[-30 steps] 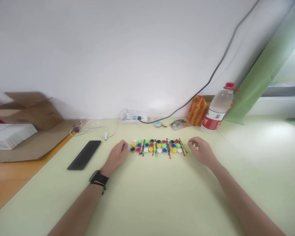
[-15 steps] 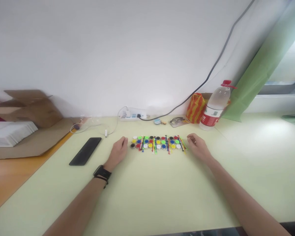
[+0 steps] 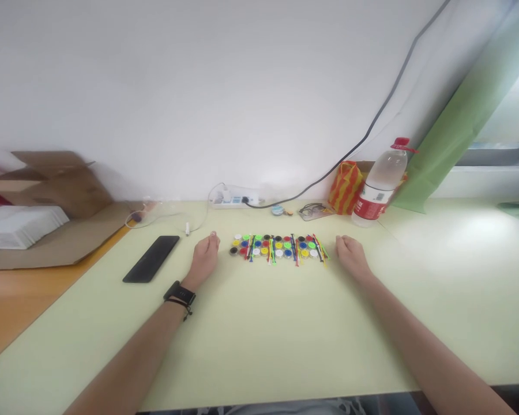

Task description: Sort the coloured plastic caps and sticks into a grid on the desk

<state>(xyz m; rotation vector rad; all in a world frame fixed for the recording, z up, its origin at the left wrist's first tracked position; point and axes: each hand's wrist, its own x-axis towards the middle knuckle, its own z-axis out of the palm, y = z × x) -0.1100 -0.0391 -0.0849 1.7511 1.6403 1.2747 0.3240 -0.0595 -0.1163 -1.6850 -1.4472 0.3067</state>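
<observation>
Several small round pots with coloured lids (image 3: pixel 279 245) stand in short rows on the pale green table (image 3: pixel 259 334). Thin coloured plastic sticks (image 3: pixel 294 249) lie in bundles across and between them. Just left of the rows, my left hand (image 3: pixel 205 255) rests on the table with its fingers curled closed; nothing shows in it. My right hand (image 3: pixel 351 256) lies to the right of the rows, also curled closed, with nothing visible inside. Neither hand touches the pots or sticks. A black watch (image 3: pixel 180 293) is on my left wrist.
A black phone (image 3: pixel 151 259) lies left of my left hand. Along the wall are a power strip (image 3: pixel 236 199), a striped bag (image 3: pixel 346 187) and a large bottle (image 3: pixel 378 187). An open cardboard box (image 3: pixel 69 184) and white stacked items (image 3: pixel 26 225) are far left.
Both hands have drawn slightly away from the rows, left hand leftward and right hand rightward, and their fingers are curled in more. The pots and sticks keep their arrangement; the view has shifted slightly.
</observation>
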